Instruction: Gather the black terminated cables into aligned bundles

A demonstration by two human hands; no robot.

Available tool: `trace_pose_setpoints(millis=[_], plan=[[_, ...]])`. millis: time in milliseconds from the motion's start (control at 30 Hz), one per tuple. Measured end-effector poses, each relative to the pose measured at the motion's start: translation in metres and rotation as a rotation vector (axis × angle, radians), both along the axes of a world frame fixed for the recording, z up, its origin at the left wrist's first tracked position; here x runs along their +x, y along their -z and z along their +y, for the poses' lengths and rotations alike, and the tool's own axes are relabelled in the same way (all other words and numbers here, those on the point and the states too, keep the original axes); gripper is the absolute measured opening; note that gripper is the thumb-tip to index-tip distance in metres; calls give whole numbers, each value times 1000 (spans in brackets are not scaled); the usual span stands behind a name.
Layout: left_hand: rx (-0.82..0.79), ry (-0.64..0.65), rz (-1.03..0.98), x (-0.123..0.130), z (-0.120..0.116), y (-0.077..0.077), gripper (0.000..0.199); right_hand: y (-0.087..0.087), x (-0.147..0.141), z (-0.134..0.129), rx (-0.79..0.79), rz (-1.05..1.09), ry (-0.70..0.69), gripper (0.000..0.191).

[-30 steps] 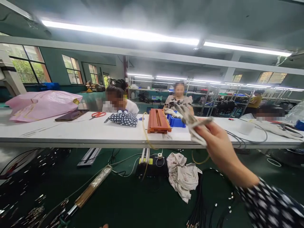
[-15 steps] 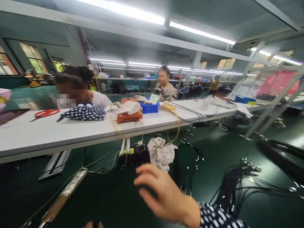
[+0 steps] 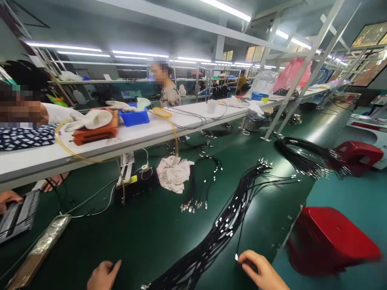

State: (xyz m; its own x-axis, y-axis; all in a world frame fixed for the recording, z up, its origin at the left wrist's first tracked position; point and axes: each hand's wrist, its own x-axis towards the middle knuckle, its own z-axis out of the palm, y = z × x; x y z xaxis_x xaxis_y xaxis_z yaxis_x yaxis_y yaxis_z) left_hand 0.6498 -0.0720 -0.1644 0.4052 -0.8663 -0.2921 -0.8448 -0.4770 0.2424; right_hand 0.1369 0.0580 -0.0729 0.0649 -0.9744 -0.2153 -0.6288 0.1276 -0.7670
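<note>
My right hand (image 3: 262, 272) is at the bottom right of centre, with thumb and forefinger at the white-tipped end of one black cable (image 3: 240, 233); they appear to pinch it. A long bundle of black cables (image 3: 213, 238) with shiny metal ends runs diagonally over the dark green tabletop (image 3: 145, 237), between my two hands. At the bottom left, my left hand (image 3: 102, 277) is partly cut off by the frame, its thumb and fingers apart and nothing visible in them.
A white shelf (image 3: 133, 143) carries a blue bin (image 3: 135, 117), an orange block (image 3: 96, 129) and gloves. Beneath it lie a crumpled cloth (image 3: 173, 173) and a black power strip (image 3: 137, 189). Another person's hand (image 3: 9, 199) works at the left. A red stool (image 3: 335, 233) stands right.
The view has swung right, showing the whole cable bundle and red stools. My right hand, raised and open before, is now low at a cable end. More of my left hand shows.
</note>
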Motion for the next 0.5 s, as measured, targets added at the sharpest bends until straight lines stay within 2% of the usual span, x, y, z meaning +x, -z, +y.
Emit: trace_pose_setpoints(millis=[67, 100, 200, 300, 400, 500], plan=[[-80, 234, 255, -49, 12, -6, 43, 0, -24, -10, 13, -20, 22, 17], [-95, 329, 320, -79, 20, -10, 49, 2, -36, -19, 15, -17, 19, 18], [-33, 482, 313, -175, 41, -30, 62, 11, -74, -55, -22, 64, -55, 23], [77, 556, 250, -255, 52, -52, 83, 17, -111, -91, -146, 273, -177, 49], [173, 584, 170, -307, 60, -70, 115, 22, -143, -121, -249, 501, -363, 77], [240, 562, 28, -338, 76, -77, 137, 27, -159, -150, -305, 587, -604, 96]])
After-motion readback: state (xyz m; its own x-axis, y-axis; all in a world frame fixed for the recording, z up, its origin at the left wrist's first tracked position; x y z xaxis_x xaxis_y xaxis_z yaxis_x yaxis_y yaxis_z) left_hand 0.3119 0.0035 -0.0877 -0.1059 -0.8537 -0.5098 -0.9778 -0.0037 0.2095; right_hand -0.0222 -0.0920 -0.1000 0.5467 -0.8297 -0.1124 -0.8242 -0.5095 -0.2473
